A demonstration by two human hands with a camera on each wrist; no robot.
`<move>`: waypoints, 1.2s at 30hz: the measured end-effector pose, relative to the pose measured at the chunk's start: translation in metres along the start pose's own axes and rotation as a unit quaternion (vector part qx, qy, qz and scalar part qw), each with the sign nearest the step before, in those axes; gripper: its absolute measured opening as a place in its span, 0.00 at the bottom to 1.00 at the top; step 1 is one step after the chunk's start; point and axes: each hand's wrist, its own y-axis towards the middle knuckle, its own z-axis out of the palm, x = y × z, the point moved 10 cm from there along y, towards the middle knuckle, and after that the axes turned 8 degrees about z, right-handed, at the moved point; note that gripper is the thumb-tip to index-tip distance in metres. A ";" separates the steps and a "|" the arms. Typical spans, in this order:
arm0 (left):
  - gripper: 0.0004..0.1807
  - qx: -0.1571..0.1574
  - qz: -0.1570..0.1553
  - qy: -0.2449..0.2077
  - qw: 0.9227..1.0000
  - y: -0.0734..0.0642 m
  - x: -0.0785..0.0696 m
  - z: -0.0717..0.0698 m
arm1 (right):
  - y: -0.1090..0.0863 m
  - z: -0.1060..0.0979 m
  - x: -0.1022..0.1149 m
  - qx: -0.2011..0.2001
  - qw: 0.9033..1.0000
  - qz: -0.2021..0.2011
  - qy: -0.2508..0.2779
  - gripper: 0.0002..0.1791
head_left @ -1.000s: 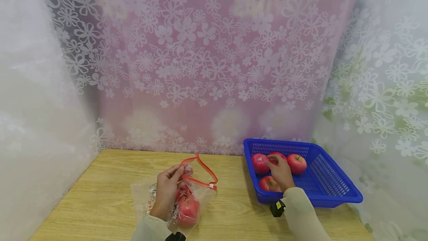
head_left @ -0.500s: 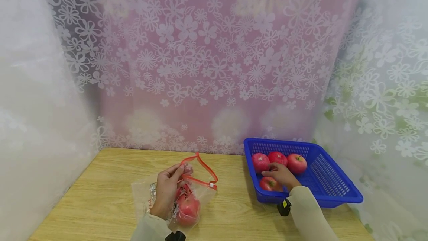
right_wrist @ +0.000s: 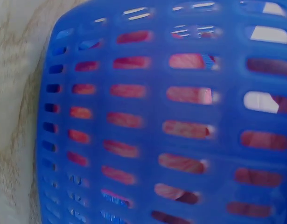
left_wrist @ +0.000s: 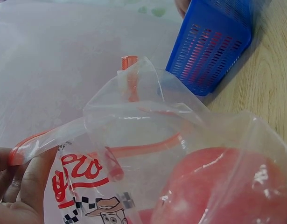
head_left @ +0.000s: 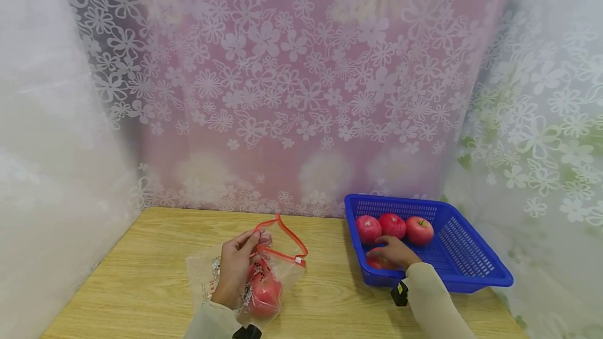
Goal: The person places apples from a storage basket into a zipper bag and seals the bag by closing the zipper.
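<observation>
My left hand pinches the rim of a clear zip bag with a red zip edge. The bag's mouth gapes, and an apple lies inside. In the left wrist view, fingers hold the red edge beside the printed front, and the bagged apple bulges at lower right. Over in the blue basket, my right hand curls over the near apple, covering much of it. The basket wall fills the right wrist view; red apple skin shows through its slots.
Three more apples sit along the basket's back left: one left, one middle, one right. The wooden table carries bag and basket. A pink flowered curtain hangs behind, with pale sheets at both sides.
My right hand has moved from the back-left apples toward me and down onto the near apple. My left hand has stayed in place, holding the bag.
</observation>
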 end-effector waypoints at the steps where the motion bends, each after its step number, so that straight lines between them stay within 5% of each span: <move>1: 0.18 0.000 0.000 0.000 1.000 0.000 0.000 0.000 | 0.000 0.000 0.000 0.001 1.000 0.002 0.001 0.33; 16: 0.18 0.003 0.008 -0.007 1.000 0.001 -0.001 0.002 | -0.004 0.008 0.002 0.030 0.998 0.002 -0.048 0.31; 36: 0.17 0.002 0.009 -0.015 1.000 0.003 0.002 0.002 | -0.002 0.009 0.005 0.014 0.997 -0.016 -0.069 0.21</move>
